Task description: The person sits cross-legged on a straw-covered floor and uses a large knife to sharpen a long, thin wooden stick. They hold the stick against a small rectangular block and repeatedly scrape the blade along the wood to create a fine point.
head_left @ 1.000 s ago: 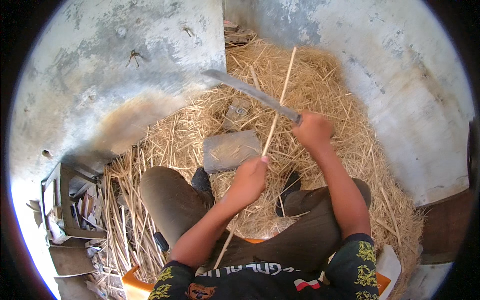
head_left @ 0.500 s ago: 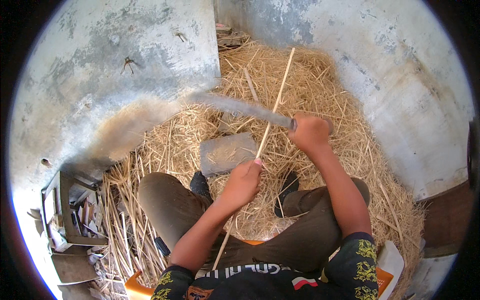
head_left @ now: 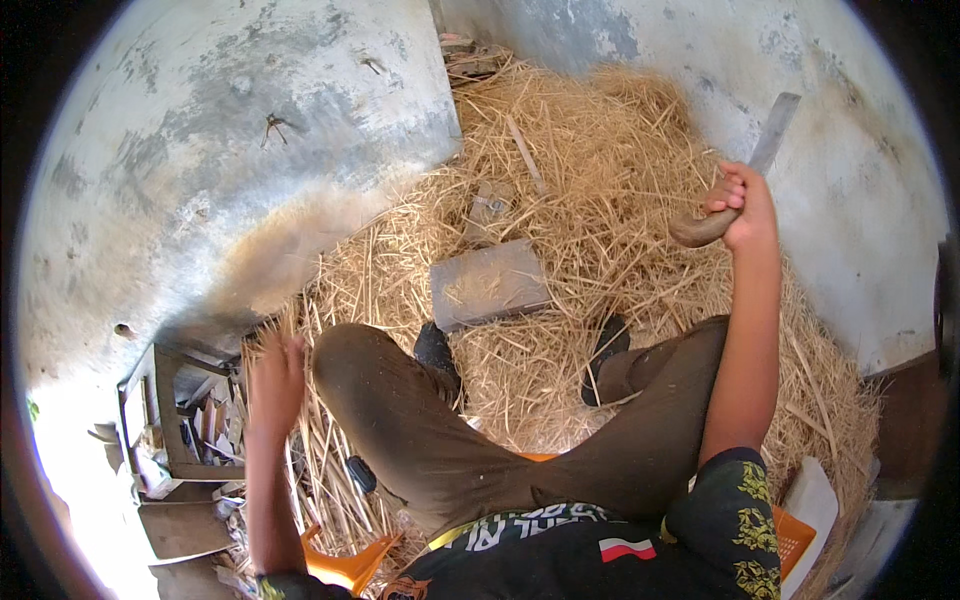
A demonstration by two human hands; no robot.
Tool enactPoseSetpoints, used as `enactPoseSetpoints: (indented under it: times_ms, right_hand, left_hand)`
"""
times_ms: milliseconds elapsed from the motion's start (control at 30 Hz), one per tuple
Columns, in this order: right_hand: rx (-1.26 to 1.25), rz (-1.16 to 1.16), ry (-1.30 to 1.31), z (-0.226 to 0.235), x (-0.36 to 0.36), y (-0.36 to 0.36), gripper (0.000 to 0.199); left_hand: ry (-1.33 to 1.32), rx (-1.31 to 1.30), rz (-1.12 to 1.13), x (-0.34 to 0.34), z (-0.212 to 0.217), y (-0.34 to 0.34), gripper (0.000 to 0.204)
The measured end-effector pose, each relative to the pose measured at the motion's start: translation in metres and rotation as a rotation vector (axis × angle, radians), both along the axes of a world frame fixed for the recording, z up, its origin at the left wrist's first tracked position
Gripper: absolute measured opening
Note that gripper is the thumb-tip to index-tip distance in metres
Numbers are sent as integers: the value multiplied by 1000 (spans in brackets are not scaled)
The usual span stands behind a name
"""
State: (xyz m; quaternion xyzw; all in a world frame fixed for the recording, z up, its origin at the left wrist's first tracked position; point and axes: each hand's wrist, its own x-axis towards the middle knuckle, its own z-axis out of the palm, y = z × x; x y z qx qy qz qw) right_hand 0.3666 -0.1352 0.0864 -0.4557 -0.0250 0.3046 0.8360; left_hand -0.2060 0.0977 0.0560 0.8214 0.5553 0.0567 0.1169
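My right hand [head_left: 745, 208] is closed around the curved wooden handle of a machete [head_left: 772, 132], raised at the right with its grey blade pointing up and away toward the wall. My left hand [head_left: 277, 385] is at the left beside my knee, over a bundle of long thin bamboo strips [head_left: 318, 440]. Motion smears its fingers, so I cannot make out whether it holds a strip. Between my feet and the far pile lies a flat wooden block [head_left: 490, 285], with pale shavings on its top.
A deep heap of straw-like shavings [head_left: 620, 150] covers the floor ahead. Worn plaster walls [head_left: 330, 110] stand left and right. A wooden frame with scraps [head_left: 175, 410] is at the left. An orange plastic seat [head_left: 350, 570] shows beneath me. A small black object [head_left: 361, 473] lies near my left thigh.
My left hand has let go of the long bamboo strip and swung left to the bundle. My right hand has lifted the machete up and right, turning its blade away from the middle.
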Motion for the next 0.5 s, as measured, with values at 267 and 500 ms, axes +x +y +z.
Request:
enactPoseSetpoints:
  times_ms: [267, 500]
  right_hand:
    - [-58, -50, -17, -3, -83, -52, 35]
    - [174, 194, 259, 7, -85, -53, 35]
  left_hand:
    - [13, 262, -260, 144, 2, 47, 61]
    - [55, -181, -854, 399, -138, 50, 49]
